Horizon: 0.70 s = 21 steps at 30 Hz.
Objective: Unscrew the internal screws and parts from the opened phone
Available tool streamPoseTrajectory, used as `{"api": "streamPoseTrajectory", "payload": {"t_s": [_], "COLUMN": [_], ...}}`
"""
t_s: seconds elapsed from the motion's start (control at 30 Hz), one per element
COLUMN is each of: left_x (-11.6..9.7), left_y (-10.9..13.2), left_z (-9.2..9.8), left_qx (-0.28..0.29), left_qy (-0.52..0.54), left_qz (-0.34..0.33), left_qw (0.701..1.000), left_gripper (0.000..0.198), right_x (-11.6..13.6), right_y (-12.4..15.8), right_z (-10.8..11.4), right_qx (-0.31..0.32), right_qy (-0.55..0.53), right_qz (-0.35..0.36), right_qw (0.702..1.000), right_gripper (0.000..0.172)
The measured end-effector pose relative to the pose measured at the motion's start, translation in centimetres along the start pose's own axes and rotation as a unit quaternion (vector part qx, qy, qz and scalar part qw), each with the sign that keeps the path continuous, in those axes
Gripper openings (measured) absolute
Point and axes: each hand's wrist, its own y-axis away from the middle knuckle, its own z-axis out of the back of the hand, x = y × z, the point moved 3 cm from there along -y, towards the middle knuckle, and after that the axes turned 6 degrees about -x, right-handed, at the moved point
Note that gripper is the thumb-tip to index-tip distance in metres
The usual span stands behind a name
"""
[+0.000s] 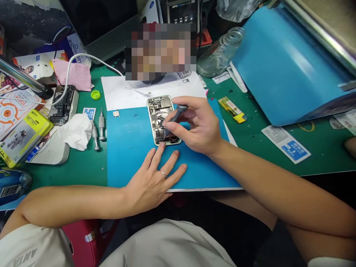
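Observation:
An opened smartphone point(160, 118) with its inner parts bare lies on a blue sheet point(122, 155). My right hand point(198, 124) is closed around a small grey screwdriver point(175, 118), its tip at the lower end of the phone. My left hand point(155, 174) rests on the sheet with fingers spread, one fingertip at the phone's bottom edge; a ring is on one finger. Left of the sheet stand or lie two more screwdrivers point(101, 126). A small metal piece point(116, 114) sits at the sheet's upper left, and tiny bits lie below it.
To the left are another opened phone point(63, 105), a crumpled tissue point(76, 131) and a yellow battery box point(25, 137). A green cap point(95, 95), a white cable point(83, 55) and a glass jar point(219, 52) are farther back. A yellow lighter-like packet point(232, 109) lies right.

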Motion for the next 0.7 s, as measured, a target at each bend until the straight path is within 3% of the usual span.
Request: {"api": "streamPoseTrajectory", "payload": {"t_s": [0.2, 0.33, 0.4, 0.5, 0.6, 0.7], "left_x": [0.0, 0.1, 0.1, 0.0, -0.2, -0.3], "left_y": [0.4, 0.8, 1.0, 1.2, 1.4, 1.6], "left_z": [-0.1, -0.3, -0.5, -0.8, -1.3, -1.7], "left_qx": [-0.013, -0.020, -0.022, -0.029, -0.025, -0.024], "left_qy": [0.025, 0.040, 0.048, 0.057, 0.069, 0.075], "left_qz": [-0.006, -0.003, -0.003, -0.005, -0.003, 0.005], "left_qw": [1.000, 0.999, 0.999, 0.998, 0.997, 0.997], "left_gripper": [0.086, 0.086, 0.085, 0.083, 0.079, 0.078], "right_x": [-0.2, -0.2, 0.5, 3.1, 6.0, 7.9], "right_y": [-0.4, -0.3, -0.5, -1.1, -2.3, -3.2], "right_z": [0.9, 1.8, 1.4, -0.5, -3.9, -8.3], "right_qx": [-0.100, -0.136, -0.078, 0.068, 0.185, 0.303], "right_qy": [0.031, 0.068, 0.128, 0.175, 0.215, 0.282], "right_qz": [0.043, 0.067, 0.101, 0.235, 0.333, 0.397], "right_qw": [0.994, 0.986, 0.983, 0.954, 0.899, 0.819], "right_gripper": [0.056, 0.047, 0.041, 0.038, 0.026, 0.018]}}
